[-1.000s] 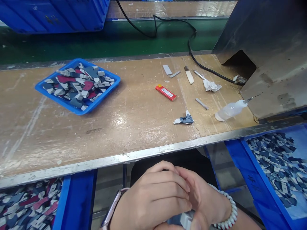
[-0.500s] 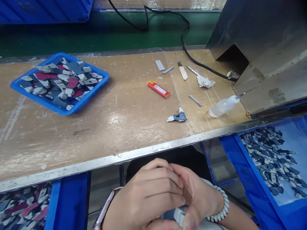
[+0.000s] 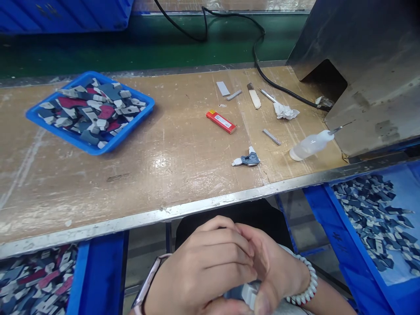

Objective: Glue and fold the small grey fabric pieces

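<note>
My left hand, with a watch band at the wrist, is curled over a small grey and white piece low in front of my body. My right hand, wearing a beaded band, closes on the same piece from the other side, its thumb near the white end. The fingers hide most of the piece. A similar grey and white part lies on the bench beyond my hands.
On the bench are a blue tray of parts, a red lighter, a clear needle bottle, a blade tool and crumpled tissue. Blue bins of parts flank me below; a metal housing stands right.
The view has shifted slightly, so the bench items appear a little further right. Both hands keep nearly the same closed pose around the piece.
</note>
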`<state>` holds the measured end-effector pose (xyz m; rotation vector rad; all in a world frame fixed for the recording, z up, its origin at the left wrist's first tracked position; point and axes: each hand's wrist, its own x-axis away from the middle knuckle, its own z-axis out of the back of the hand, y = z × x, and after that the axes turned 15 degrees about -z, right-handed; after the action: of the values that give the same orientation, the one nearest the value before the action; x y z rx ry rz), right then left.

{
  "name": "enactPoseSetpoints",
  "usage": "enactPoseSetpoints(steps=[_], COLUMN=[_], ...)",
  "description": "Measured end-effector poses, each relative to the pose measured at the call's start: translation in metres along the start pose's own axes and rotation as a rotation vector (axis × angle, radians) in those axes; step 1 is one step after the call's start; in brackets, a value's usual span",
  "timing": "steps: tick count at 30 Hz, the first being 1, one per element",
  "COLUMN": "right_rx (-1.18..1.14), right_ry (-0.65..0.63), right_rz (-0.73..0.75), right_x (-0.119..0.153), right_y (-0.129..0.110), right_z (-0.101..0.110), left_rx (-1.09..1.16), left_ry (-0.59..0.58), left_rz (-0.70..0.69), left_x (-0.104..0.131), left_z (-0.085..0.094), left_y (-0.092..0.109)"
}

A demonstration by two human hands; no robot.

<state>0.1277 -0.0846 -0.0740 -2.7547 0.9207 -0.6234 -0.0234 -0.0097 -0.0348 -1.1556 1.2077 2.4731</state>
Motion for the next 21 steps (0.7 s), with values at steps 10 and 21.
enactPoseSetpoints(steps=[10, 21], right_rx=[0.011, 0.061], right_ry=[0.026, 0.064], right_rz=[-0.042, -0.075], right_x=[0.0016, 0.0013], right_y=[-0.0004, -0.0002], right_z=[0.0018, 0.0014], left_rx=[-0.022, 0.007], left_ry=[0.011, 0.018], left_rz=[0.000, 0.003], left_x=[0.0003, 0.0015], left_z=[0.0011, 0.0000], left_y=[0.0022, 0.0007])
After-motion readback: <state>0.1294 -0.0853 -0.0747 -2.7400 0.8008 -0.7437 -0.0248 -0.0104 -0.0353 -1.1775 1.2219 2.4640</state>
